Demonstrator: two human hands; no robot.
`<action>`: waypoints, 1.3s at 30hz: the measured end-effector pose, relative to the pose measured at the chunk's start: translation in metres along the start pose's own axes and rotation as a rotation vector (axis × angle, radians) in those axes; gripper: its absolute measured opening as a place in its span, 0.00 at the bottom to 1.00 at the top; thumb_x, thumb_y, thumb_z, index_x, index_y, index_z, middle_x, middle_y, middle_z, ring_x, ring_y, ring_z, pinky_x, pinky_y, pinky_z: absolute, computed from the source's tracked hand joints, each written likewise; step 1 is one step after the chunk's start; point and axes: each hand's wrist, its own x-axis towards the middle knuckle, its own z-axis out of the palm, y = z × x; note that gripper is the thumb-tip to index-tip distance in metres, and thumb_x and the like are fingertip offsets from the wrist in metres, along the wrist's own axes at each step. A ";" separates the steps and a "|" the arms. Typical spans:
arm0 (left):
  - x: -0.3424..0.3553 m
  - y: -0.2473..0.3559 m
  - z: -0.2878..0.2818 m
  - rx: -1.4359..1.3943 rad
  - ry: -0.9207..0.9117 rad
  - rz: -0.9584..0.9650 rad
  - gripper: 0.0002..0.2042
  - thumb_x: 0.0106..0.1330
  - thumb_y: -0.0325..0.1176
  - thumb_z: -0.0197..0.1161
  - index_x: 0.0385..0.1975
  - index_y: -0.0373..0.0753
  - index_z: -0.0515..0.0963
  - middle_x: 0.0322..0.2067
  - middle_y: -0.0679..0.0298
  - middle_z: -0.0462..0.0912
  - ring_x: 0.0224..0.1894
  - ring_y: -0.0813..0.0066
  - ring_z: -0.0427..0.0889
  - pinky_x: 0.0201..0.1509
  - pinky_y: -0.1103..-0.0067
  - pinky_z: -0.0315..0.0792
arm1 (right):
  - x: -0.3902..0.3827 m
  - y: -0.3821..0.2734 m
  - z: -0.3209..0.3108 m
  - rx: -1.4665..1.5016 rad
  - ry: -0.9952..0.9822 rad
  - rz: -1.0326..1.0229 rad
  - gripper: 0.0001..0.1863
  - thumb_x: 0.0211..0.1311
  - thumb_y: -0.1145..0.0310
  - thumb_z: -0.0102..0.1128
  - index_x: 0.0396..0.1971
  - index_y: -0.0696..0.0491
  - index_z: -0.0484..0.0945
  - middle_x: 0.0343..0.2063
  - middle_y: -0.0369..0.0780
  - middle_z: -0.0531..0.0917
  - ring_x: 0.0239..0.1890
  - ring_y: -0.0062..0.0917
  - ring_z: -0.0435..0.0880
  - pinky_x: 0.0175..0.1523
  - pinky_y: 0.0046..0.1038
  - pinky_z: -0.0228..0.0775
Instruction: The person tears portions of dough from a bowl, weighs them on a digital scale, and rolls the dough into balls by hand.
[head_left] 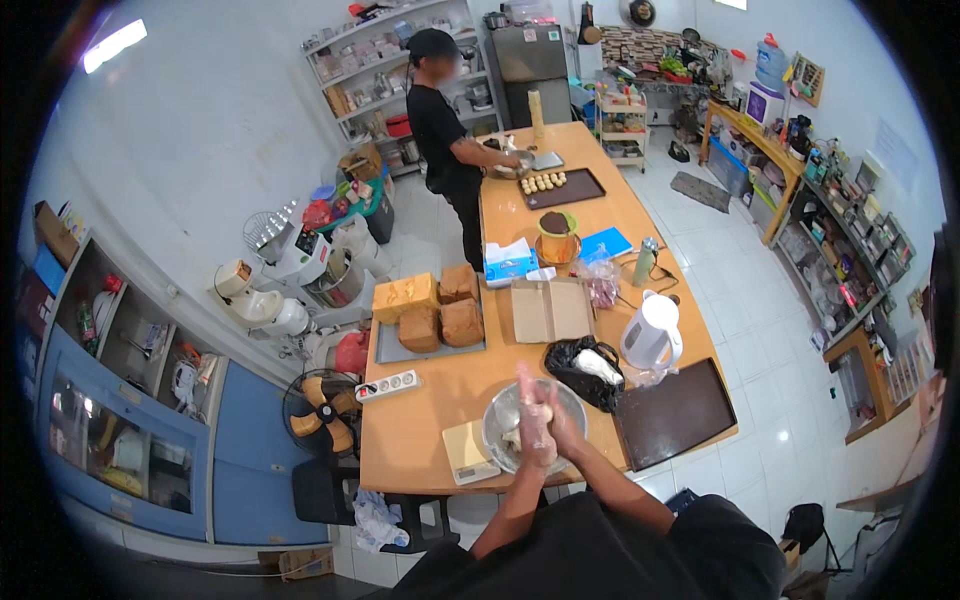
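Observation:
Over a metal bowl [497, 447] at the table's near edge, my left hand [536, 432] and my right hand [567, 430] are pressed palm to palm. Pale flour or dough coats the left palm and fingers. Between the palms a small pale lump of dough [547, 412] partly shows; the hands cover most of it. More pale dough [513, 438] lies in the bowl. Close by on the left is a cream kitchen scale [466, 450]. A black plastic bag [572, 371] with a white packet in it rests just beyond the bowl.
A dark baking tray [675, 415] and white electric kettle [650, 330] stand right. Bread loaves [440, 305] sit on a tray left, near a power strip [388, 385]. Across the table, a person [440, 130] handles a bowl beside a tray [590, 186] of dough balls.

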 end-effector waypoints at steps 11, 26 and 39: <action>-0.013 0.015 0.017 0.011 0.040 0.108 0.37 0.71 0.50 0.44 0.70 0.30 0.39 0.70 0.51 0.48 0.70 0.63 0.52 0.72 0.72 0.47 | -0.007 -0.036 0.001 0.125 -0.115 -0.068 0.40 0.70 0.38 0.22 0.71 0.53 0.46 0.71 0.40 0.50 0.73 0.29 0.46 0.74 0.33 0.34; -0.028 0.039 0.016 -0.134 0.097 0.085 0.30 0.75 0.47 0.34 0.69 0.31 0.46 0.70 0.54 0.48 0.71 0.63 0.50 0.73 0.71 0.44 | 0.000 -0.040 0.016 0.326 0.040 -0.162 0.42 0.69 0.38 0.26 0.69 0.58 0.48 0.69 0.46 0.53 0.72 0.32 0.50 0.74 0.33 0.39; -0.018 0.100 0.026 0.260 0.145 0.137 0.35 0.69 0.42 0.49 0.70 0.33 0.44 0.69 0.53 0.51 0.68 0.64 0.55 0.72 0.71 0.48 | -0.012 -0.039 0.012 0.064 -0.027 -0.035 0.39 0.71 0.40 0.20 0.69 0.56 0.52 0.69 0.42 0.55 0.72 0.31 0.50 0.73 0.31 0.36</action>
